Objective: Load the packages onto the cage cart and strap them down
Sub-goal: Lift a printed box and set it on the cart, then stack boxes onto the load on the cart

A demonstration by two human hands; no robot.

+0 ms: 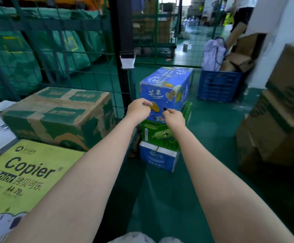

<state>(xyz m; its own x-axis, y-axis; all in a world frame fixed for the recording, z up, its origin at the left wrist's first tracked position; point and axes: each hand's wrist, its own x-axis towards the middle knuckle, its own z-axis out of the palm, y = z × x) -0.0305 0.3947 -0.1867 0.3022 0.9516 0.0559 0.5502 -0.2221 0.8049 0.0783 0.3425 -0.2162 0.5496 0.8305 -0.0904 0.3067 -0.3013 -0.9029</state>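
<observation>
head: boxy blue cardboard carton

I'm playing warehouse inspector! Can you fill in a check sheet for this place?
Surface: green floor; three cartons are stacked on it, blue carton on green carton on blue-white carton.
Job's things: cage cart at left holds a green-brown carton and a yellow Copier box; a black strap hangs by its post.
Clutter: blue crate and brown cartons at right.
Hands: left hand and right hand, fingers curled, at the blue carton's front; grip unclear.
Cables: nothing seen.
Surroundings: wire fencing; a person far back.
</observation>
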